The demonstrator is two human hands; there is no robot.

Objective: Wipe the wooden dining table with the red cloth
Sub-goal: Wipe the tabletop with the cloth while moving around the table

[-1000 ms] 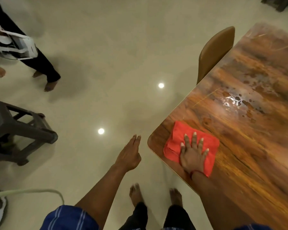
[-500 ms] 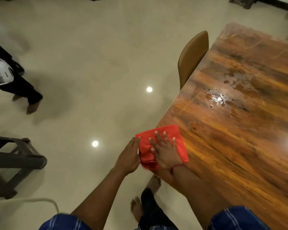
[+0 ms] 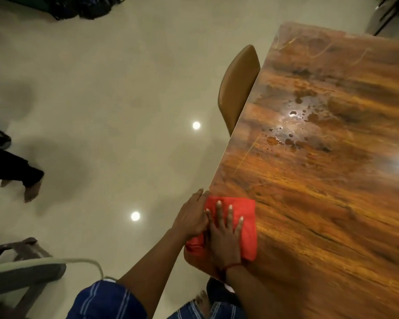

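While I am looking down through the head camera, my right hand [image 3: 226,238] is lying flat on the red cloth [image 3: 244,226], its fingers [image 3: 229,217] spread wide and pressing the fabric down rather than pinching it. That cloth is sitting on the near corner of the wooden counter [image 3: 332,203], with its left part hanging over the edge. My left hand [image 3: 191,217] is resting just beside the right one at that edge, fingers held together and touching the cloth's overhanging side; whether they are gripping the fabric underneath I cannot tell. A thin red thread [image 3: 230,266] is circling my right wrist. Farther up the counter, well apart from the cloth, a patch of spilled droplets [image 3: 293,137] is shining under the light. A tan chair back [image 3: 237,86] is standing against the counter's left edge, beyond my hands. On the pale floor [image 3: 101,111] to the left, another person's bare foot and dark trouser leg [image 3: 21,178] are showing, and a grey stool [image 3: 21,268] is sitting at the lower left. My own blue striped sleeve [image 3: 101,300] is filling the bottom of the view.
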